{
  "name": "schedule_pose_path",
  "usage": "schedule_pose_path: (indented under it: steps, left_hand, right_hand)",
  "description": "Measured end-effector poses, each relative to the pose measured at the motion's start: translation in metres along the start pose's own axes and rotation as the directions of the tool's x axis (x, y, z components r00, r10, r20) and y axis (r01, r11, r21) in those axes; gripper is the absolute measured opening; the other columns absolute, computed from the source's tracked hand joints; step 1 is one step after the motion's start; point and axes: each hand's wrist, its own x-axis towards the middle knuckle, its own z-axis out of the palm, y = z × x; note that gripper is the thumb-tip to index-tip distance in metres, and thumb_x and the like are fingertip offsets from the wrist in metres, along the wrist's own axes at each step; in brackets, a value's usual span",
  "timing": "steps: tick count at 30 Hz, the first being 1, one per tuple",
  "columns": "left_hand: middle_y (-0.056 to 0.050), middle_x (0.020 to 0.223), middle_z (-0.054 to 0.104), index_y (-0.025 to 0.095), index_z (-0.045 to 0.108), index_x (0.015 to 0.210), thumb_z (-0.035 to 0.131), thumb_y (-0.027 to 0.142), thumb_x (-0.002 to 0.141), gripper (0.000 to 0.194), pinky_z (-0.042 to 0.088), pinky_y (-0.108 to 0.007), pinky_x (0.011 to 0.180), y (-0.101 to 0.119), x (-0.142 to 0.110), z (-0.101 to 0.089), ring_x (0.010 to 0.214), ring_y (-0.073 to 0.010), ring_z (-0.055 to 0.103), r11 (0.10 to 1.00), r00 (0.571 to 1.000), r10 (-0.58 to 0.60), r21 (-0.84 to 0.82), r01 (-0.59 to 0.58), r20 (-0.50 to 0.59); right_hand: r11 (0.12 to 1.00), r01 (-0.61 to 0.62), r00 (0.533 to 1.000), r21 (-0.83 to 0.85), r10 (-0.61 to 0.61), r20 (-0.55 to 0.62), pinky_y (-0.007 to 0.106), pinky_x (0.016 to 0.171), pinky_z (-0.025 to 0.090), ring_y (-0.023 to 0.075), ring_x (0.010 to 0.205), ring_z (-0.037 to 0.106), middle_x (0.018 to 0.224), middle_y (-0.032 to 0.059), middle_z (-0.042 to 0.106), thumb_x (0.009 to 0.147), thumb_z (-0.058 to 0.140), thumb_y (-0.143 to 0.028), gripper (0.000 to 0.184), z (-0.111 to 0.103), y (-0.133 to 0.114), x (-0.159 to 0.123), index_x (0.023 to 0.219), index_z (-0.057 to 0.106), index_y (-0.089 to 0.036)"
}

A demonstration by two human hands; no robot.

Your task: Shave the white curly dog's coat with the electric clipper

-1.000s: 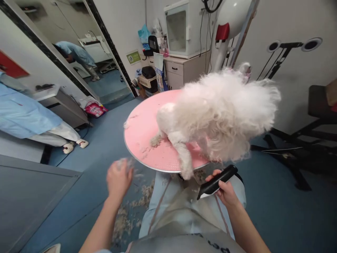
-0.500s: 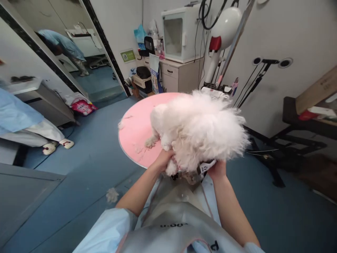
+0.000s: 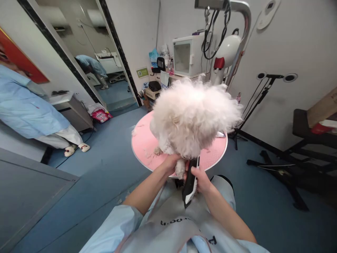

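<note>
A fluffy white dog is on the round pink grooming table, its big unclipped head close in front of me. Near the table's front edge my left hand is closed round one of its front legs; the pale paw shows beside my fingers. In my right hand is a black and white hair clipper, held upright just below the dog's head, close to that paw. The dog's fur hides the clipper's blade end and part of my left fingers.
A metal grooming arm with hanging loops rises behind the dog. At left stands a person in blue; another bends over in the doorway. A black stand and a dark rack are at right.
The dog's head has turned and lifted toward me. My right hand has moved left with the clipper, from the dog's far side to near the paw. My left hand still grips the leg.
</note>
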Motion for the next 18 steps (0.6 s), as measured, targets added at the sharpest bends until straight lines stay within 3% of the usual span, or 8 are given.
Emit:
schedule_pose_path:
  steps: [3, 5, 8, 10, 13, 15, 16, 18]
  left_hand:
    - [-0.013, 0.061, 0.063, 0.022, 0.060, 0.060, 0.066, 0.068, 0.054, 0.047, 0.052, -0.042, 0.057, 0.032, -0.011, -0.002, 0.079, -0.0339, 0.067, 0.982, 0.982, 0.181, 0.071, -0.176, -0.054]
    - [-0.013, 0.063, 0.061, 0.023, 0.056, 0.057, 0.066, 0.070, 0.054, 0.048, 0.052, -0.045, 0.063, 0.061, -0.021, -0.002, 0.084, -0.0342, 0.065, 0.961, 0.964, 0.267, 0.076, -0.266, -0.010]
    - [-0.008, 0.066, 0.057, 0.023, 0.055, 0.067, 0.072, 0.067, 0.047, 0.052, 0.050, -0.040, 0.065, 0.109, -0.038, 0.004, 0.079, -0.0265, 0.059, 0.943, 0.940, 0.327, 0.021, -0.331, 0.100]
    - [-0.006, 0.074, 0.059, 0.022, 0.053, 0.074, 0.070, 0.060, 0.057, 0.046, 0.048, -0.035, 0.069, 0.137, -0.046, 0.014, 0.076, -0.0194, 0.054, 0.929, 0.921, 0.369, -0.022, -0.369, 0.126]
    - [-0.005, 0.079, 0.058, 0.019, 0.050, 0.073, 0.065, 0.041, 0.070, 0.026, 0.048, -0.029, 0.070, 0.168, -0.052, 0.041, 0.074, -0.0144, 0.053, 0.911, 0.901, 0.405, -0.153, -0.382, 0.158]
    - [-0.005, 0.077, 0.058, 0.019, 0.049, 0.070, 0.063, 0.036, 0.074, 0.023, 0.050, -0.029, 0.070, 0.183, -0.052, 0.062, 0.075, -0.0150, 0.057, 0.904, 0.898, 0.416, -0.169, -0.392, 0.143]
    - [-0.005, 0.077, 0.059, 0.019, 0.049, 0.068, 0.063, 0.037, 0.076, 0.024, 0.051, -0.029, 0.070, 0.190, -0.052, 0.071, 0.076, -0.0160, 0.059, 0.898, 0.894, 0.432, -0.155, -0.412, 0.122]
    - [-0.005, 0.076, 0.060, 0.018, 0.050, 0.069, 0.061, 0.040, 0.080, 0.026, 0.054, -0.029, 0.073, 0.203, -0.052, 0.089, 0.081, -0.0183, 0.063, 0.873, 0.872, 0.483, -0.119, -0.473, 0.080]
  right_hand:
    - [0.990, 0.098, 0.995, -0.101, -0.101, -0.021, 0.024, 0.047, 0.044, 0.0126, 0.050, 0.056, 0.057, 0.0000, 0.063, 0.055, 0.083, -0.053, 0.044, 0.002, 0.012, -0.007, 0.072, 0.060, -0.019]
    - [0.981, 0.153, 0.972, -0.120, -0.171, -0.161, 0.024, 0.048, 0.044, 0.0118, 0.051, 0.054, 0.058, -0.0013, 0.062, 0.054, 0.085, -0.046, 0.040, -0.002, 0.027, -0.006, 0.072, 0.062, -0.018]
    - [0.971, 0.223, 0.877, -0.090, -0.241, -0.417, 0.022, 0.044, 0.042, 0.0092, 0.048, 0.050, 0.054, -0.0045, 0.057, 0.054, 0.085, -0.046, 0.041, -0.013, 0.044, 0.003, 0.067, 0.058, -0.018]
    - [0.962, 0.268, 0.841, -0.057, -0.262, -0.474, 0.021, 0.042, 0.042, 0.0085, 0.046, 0.050, 0.058, -0.0034, 0.060, 0.058, 0.081, -0.056, 0.047, -0.022, 0.044, 0.012, 0.071, 0.057, -0.018]
    - [0.945, 0.324, 0.877, 0.047, -0.282, -0.390, 0.024, 0.042, 0.048, 0.0110, 0.045, 0.056, 0.067, 0.0006, 0.067, 0.057, 0.077, -0.069, 0.061, -0.031, 0.021, 0.024, 0.085, 0.059, -0.018]
    - [0.920, 0.385, 0.884, 0.072, -0.345, -0.316, 0.027, 0.046, 0.053, 0.0132, 0.046, 0.060, 0.067, 0.0004, 0.068, 0.055, 0.080, -0.068, 0.063, -0.031, -0.008, 0.028, 0.089, 0.058, -0.019]
    - [0.894, 0.446, 0.862, 0.040, -0.416, -0.291, 0.028, 0.049, 0.055, 0.0142, 0.049, 0.063, 0.070, 0.0004, 0.070, 0.056, 0.083, -0.063, 0.061, -0.029, -0.025, 0.030, 0.090, 0.058, -0.020]
    - [0.782, 0.618, 0.750, -0.081, -0.617, -0.238, 0.029, 0.060, 0.058, 0.0157, 0.065, 0.069, 0.085, 0.0018, 0.074, 0.059, 0.086, -0.050, 0.053, -0.020, -0.061, 0.031, 0.094, 0.057, -0.023]
